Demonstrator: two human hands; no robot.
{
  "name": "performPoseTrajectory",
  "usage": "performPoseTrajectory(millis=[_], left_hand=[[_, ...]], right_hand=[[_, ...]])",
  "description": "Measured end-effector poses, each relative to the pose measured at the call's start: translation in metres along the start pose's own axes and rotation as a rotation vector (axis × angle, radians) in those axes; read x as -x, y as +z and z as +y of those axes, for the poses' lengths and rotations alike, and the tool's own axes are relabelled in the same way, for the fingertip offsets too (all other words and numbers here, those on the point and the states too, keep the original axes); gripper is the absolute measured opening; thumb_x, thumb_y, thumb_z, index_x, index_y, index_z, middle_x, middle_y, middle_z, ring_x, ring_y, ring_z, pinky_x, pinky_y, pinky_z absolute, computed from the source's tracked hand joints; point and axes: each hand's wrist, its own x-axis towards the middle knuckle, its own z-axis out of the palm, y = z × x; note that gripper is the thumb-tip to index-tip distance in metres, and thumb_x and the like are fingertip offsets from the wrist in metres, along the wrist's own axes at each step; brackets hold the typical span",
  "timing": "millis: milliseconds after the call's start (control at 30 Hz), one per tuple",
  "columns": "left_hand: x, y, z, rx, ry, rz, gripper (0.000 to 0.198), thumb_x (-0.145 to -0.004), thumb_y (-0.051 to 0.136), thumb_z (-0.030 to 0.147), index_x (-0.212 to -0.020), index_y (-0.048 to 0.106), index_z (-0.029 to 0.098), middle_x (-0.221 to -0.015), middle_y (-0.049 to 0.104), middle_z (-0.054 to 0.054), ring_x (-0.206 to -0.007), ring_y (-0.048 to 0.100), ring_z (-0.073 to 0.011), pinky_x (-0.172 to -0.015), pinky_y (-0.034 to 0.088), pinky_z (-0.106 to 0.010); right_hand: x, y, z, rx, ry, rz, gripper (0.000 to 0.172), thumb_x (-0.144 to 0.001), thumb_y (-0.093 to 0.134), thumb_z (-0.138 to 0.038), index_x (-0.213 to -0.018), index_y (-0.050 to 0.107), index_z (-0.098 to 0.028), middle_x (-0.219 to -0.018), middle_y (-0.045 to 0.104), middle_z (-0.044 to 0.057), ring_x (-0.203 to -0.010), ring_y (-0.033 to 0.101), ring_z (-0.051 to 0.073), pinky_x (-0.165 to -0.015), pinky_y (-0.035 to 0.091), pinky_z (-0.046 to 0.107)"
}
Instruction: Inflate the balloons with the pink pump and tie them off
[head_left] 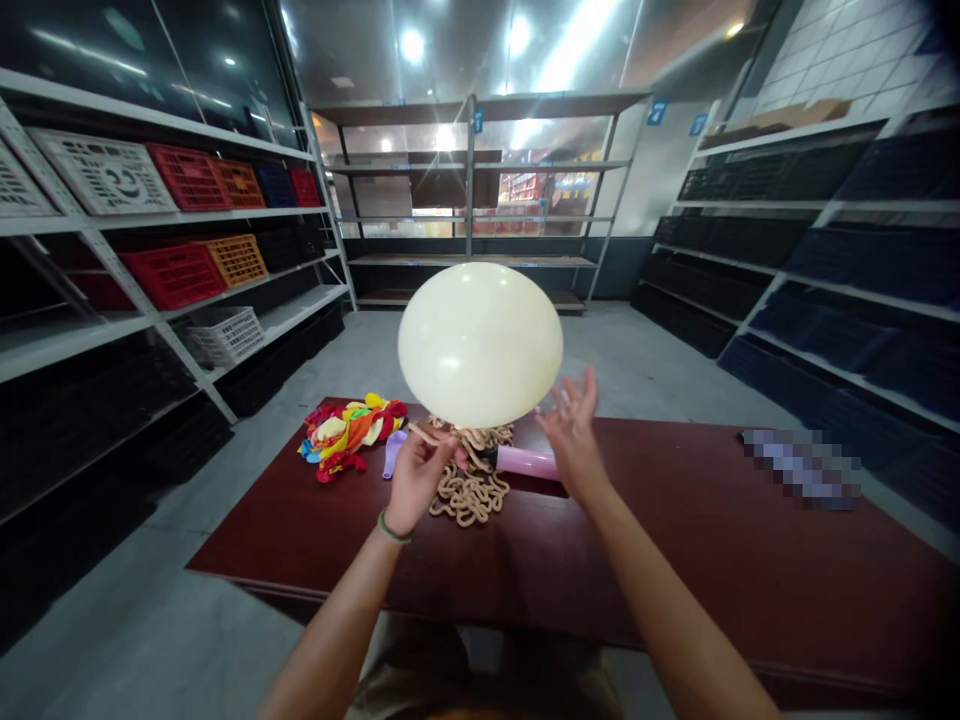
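A large inflated cream balloon [480, 345] rises above the table in front of me. My left hand [421, 470], with a green band at the wrist, pinches at the balloon's lower end; its neck is hidden by the fingers. A piece of beige rope [425, 433] shows at the same hand, and I cannot tell whether it is gripped too. My right hand [574, 435] is raised at the balloon's lower right, fingers spread, holding nothing. Behind it lies a pink tube with a black end [527, 462], perhaps a hand pump. More beige rope [469, 497] is heaped beneath the balloon.
On the dark red table [675, 540], a pile of colourful deflated balloons [349, 435] lies at the left, beside a flat lilac balloon [391, 455]. A blurred-out object [802, 467] rests at the right. Shelves with crates [187, 275] line the left wall; other racks stand behind and right.
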Motion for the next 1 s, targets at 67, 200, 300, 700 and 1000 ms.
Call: performPoseTrajectory(millis=[67, 200, 300, 700, 1000], left_hand=[[0.002, 0.001, -0.006, -0.113, -0.026, -0.045, 0.024, -0.088, 0.066, 0.038, -0.079, 0.055, 0.019, -0.064, 0.069, 0.000, -0.058, 0.066, -0.0152, -0.059, 0.050, -0.026], [0.005, 0.000, -0.011, -0.334, -0.040, -0.165, 0.021, -0.091, 0.060, 0.035, -0.078, 0.058, 0.019, -0.065, 0.069, -0.001, -0.059, 0.065, -0.0152, -0.059, 0.048, -0.025], [0.007, 0.000, -0.012, -0.439, -0.027, -0.280, 0.019, -0.092, 0.058, 0.032, -0.078, 0.060, 0.019, -0.066, 0.070, 0.000, -0.060, 0.065, -0.0153, -0.062, 0.048, -0.026], [0.006, 0.008, -0.030, -0.457, -0.117, -0.325, 0.018, -0.091, 0.059, 0.034, -0.080, 0.057, 0.020, -0.068, 0.071, 0.000, -0.063, 0.067, -0.0167, -0.064, 0.048, -0.027], [0.007, 0.016, -0.055, -0.212, -0.257, -0.229, 0.022, -0.085, 0.064, 0.040, -0.086, 0.055, 0.020, -0.071, 0.070, 0.000, -0.062, 0.069, -0.0175, -0.058, 0.052, -0.027]], right_hand=[[0.009, 0.007, 0.009, -0.157, 0.060, -0.099, 0.111, -0.081, 0.061, -0.072, -0.152, -0.019, -0.044, -0.167, -0.005, 0.011, -0.153, 0.012, 0.036, -0.108, 0.041, 0.060], [0.019, 0.023, -0.002, -0.356, -0.016, -0.188, 0.132, -0.067, 0.076, -0.070, -0.152, -0.023, -0.046, -0.168, -0.008, 0.005, -0.153, 0.012, 0.034, -0.114, 0.036, 0.059], [0.018, 0.032, -0.011, -0.467, -0.052, -0.195, 0.136, -0.066, 0.083, -0.060, -0.154, -0.019, -0.042, -0.168, 0.003, 0.007, -0.151, 0.021, 0.032, -0.119, 0.028, 0.058], [0.016, 0.042, -0.001, -0.683, 0.085, -0.036, 0.099, -0.075, 0.080, -0.033, -0.152, 0.020, -0.041, -0.163, 0.027, 0.004, -0.143, 0.038, 0.030, -0.113, 0.038, 0.058], [0.017, 0.039, 0.023, -0.715, 0.188, -0.011, 0.092, -0.078, 0.075, -0.037, -0.151, 0.018, -0.046, -0.160, 0.033, 0.004, -0.138, 0.045, 0.028, -0.102, 0.050, 0.055]])
